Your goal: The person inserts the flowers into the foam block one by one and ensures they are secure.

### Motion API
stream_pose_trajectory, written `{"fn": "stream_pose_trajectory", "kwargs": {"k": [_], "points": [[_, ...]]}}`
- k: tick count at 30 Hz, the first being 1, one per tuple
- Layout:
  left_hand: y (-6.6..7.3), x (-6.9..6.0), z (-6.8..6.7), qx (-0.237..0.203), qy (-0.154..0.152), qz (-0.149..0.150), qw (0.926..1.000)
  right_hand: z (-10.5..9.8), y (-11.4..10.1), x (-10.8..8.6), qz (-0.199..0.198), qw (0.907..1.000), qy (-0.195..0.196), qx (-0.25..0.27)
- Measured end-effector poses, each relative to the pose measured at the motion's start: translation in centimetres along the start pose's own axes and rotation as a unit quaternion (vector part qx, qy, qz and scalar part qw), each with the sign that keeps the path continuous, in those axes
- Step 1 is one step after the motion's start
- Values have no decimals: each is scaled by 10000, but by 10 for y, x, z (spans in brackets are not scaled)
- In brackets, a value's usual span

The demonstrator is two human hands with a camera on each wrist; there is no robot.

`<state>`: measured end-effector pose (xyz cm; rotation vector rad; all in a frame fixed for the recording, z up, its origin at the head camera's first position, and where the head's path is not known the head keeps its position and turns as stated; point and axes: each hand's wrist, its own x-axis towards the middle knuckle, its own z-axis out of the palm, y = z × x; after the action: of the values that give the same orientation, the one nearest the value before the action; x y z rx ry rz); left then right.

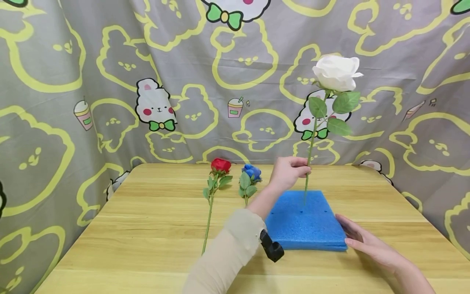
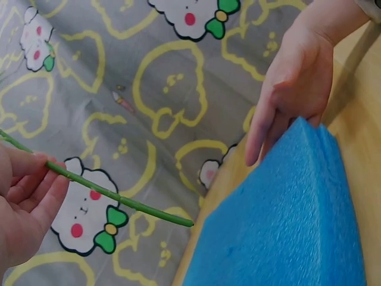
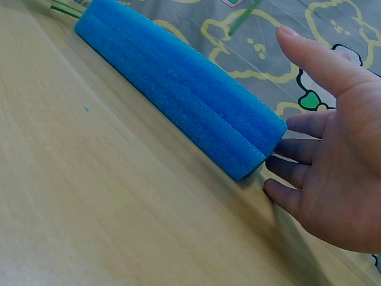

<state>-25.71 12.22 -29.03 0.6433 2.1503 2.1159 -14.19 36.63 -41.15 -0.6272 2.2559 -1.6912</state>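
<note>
An artificial white rose [image 1: 337,73] stands nearly upright in my left hand [image 1: 287,173], its green stem [image 2: 119,196] pinched between thumb and fingers. Below it lies a blue foam block [image 1: 304,228] with a few small dark holes across its top. In the left wrist view the stem's cut end hangs just clear of the foam. My right hand [image 1: 371,245] is at the block's right side; its fingers [image 3: 297,152] are extended loosely and reach the block's end, with the thumb raised away in the right wrist view.
Left of the block, a red rose [image 1: 220,165] and a blue rose [image 1: 251,173] lie on the wooden table [image 1: 147,228], stems toward me. My left forearm hides part of the blue one's stem. A patterned grey curtain [image 1: 191,53] hangs behind the table.
</note>
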Motion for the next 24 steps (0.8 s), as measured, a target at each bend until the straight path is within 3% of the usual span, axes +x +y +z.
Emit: {"fn": "stream_pose_trajectory", "kwargs": {"k": [9,17,24], "points": [[-10,4,23,-14,43,7,10000,0,1,-3,68,9999,-15,90],[-15,6,45,289,52,-97,9995,-1,0,-5,180,9998,42,10],[-21,6,56,427,53,-180,9989,-1,-2,-3,372,9991,137,-145]]}}
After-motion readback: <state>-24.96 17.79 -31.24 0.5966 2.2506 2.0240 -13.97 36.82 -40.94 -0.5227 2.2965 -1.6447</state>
